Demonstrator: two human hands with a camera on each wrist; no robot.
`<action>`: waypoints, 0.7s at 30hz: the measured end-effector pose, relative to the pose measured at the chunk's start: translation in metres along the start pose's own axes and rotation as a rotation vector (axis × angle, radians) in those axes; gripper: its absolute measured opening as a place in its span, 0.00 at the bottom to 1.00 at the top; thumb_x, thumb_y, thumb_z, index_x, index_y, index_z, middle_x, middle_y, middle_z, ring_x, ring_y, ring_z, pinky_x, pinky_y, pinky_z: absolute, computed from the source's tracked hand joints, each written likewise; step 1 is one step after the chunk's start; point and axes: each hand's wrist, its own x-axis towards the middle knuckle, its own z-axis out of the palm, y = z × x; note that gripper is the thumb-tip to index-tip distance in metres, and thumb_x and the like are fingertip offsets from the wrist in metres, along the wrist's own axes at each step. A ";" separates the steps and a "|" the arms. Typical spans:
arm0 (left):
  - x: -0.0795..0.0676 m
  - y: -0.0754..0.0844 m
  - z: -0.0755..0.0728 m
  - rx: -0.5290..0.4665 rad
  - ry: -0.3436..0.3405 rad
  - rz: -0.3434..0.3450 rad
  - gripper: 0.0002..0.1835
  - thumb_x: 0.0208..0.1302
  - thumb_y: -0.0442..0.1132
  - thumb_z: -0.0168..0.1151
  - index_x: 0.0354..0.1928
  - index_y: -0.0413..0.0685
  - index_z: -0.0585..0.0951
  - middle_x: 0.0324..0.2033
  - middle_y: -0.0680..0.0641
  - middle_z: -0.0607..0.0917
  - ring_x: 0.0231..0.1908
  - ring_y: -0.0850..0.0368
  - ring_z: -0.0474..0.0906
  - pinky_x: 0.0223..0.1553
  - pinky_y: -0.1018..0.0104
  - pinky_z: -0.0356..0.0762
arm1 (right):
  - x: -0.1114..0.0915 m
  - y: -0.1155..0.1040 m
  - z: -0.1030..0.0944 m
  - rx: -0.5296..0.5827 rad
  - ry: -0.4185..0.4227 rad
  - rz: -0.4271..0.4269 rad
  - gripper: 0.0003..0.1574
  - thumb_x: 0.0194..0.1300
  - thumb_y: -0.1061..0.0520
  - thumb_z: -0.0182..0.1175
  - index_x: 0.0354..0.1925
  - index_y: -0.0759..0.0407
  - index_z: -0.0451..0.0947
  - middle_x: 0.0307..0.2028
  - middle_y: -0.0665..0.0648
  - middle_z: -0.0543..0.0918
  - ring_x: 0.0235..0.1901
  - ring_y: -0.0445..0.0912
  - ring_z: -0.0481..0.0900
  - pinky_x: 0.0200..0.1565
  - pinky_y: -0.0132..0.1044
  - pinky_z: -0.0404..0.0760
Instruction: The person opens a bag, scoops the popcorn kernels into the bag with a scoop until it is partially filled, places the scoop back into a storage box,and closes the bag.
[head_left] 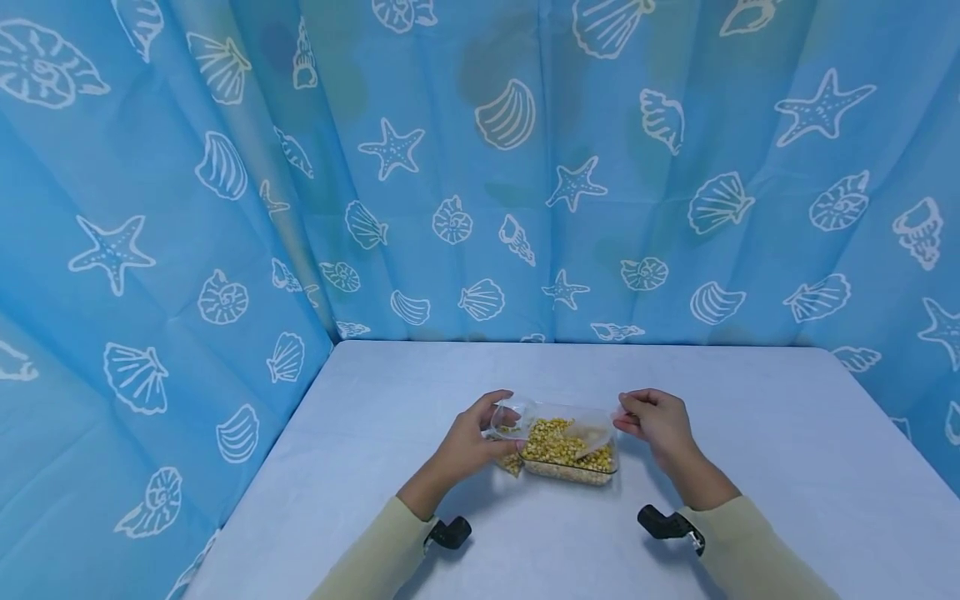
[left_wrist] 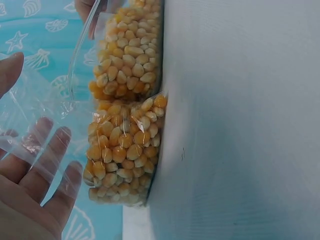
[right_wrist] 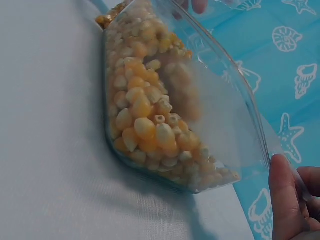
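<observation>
A clear rectangular container (head_left: 568,473) of yellow corn kernels (right_wrist: 145,120) sits on the table. Against its left end stands a clear plastic bag (left_wrist: 125,150) with kernels in its lower part. My left hand (head_left: 480,433) holds the bag's loose upper film, with thumb and fingers spread apart around it. At the container's right end, my right hand (head_left: 654,421) pinches the thin end of a translucent, scoop-like piece (head_left: 589,435) between thumb and fingers. The broad part of this piece lies over the kernels inside the container, looking hazy in the right wrist view.
A white cloth covers the table (head_left: 390,392). Blue curtains (head_left: 465,167) with white shells and starfish hang behind it and along its left side. A black wrist mount (head_left: 450,533) sticks out below the left sleeve, and another mount (head_left: 663,523) by the right sleeve.
</observation>
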 end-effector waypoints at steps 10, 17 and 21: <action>-0.001 0.000 -0.001 -0.006 -0.003 0.005 0.40 0.55 0.50 0.74 0.68 0.59 0.67 0.48 0.54 0.84 0.53 0.55 0.77 0.54 0.47 0.72 | 0.004 0.009 -0.008 0.103 -0.046 0.055 0.24 0.73 0.53 0.55 0.59 0.68 0.67 0.40 0.58 0.78 0.35 0.43 0.83 0.42 0.36 0.82; -0.001 -0.002 -0.001 -0.022 -0.020 0.007 0.37 0.55 0.47 0.74 0.67 0.58 0.69 0.46 0.52 0.84 0.45 0.58 0.79 0.45 0.56 0.77 | -0.001 0.013 -0.008 0.180 -0.014 0.101 0.23 0.74 0.54 0.54 0.59 0.66 0.66 0.37 0.57 0.80 0.34 0.44 0.84 0.42 0.36 0.82; -0.002 -0.002 -0.002 0.006 -0.038 -0.007 0.37 0.55 0.47 0.74 0.66 0.59 0.70 0.45 0.56 0.84 0.43 0.61 0.79 0.43 0.60 0.77 | -0.007 0.013 -0.006 0.203 0.006 0.104 0.22 0.74 0.54 0.54 0.59 0.65 0.66 0.37 0.57 0.80 0.34 0.45 0.84 0.41 0.38 0.82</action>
